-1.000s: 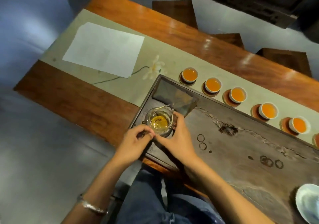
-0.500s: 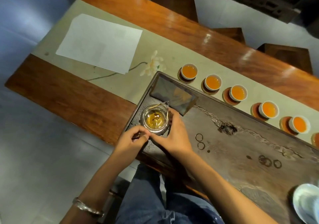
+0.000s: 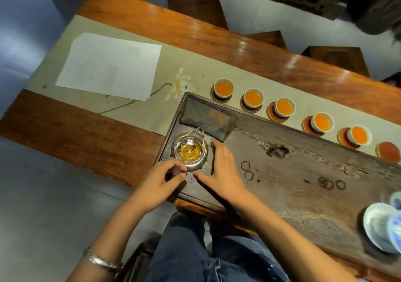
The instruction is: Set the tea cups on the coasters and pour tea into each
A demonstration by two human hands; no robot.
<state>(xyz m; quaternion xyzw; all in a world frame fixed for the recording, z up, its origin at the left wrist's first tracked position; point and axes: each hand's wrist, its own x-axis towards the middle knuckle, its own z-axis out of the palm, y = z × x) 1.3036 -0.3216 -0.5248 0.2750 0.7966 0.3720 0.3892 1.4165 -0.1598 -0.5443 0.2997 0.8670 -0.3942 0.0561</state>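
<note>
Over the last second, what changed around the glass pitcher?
The right hand came off the glass pitcher and now lies flat on the tea tray beside it. The left hand stays at its near rim. The pitcher and the filled cups stayed put.

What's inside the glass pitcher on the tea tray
The glass pitcher holds a shallow pool of amber tea; most of its bowl looks empty. The left hand covers its near rim, so that edge cannot be seen.
</note>
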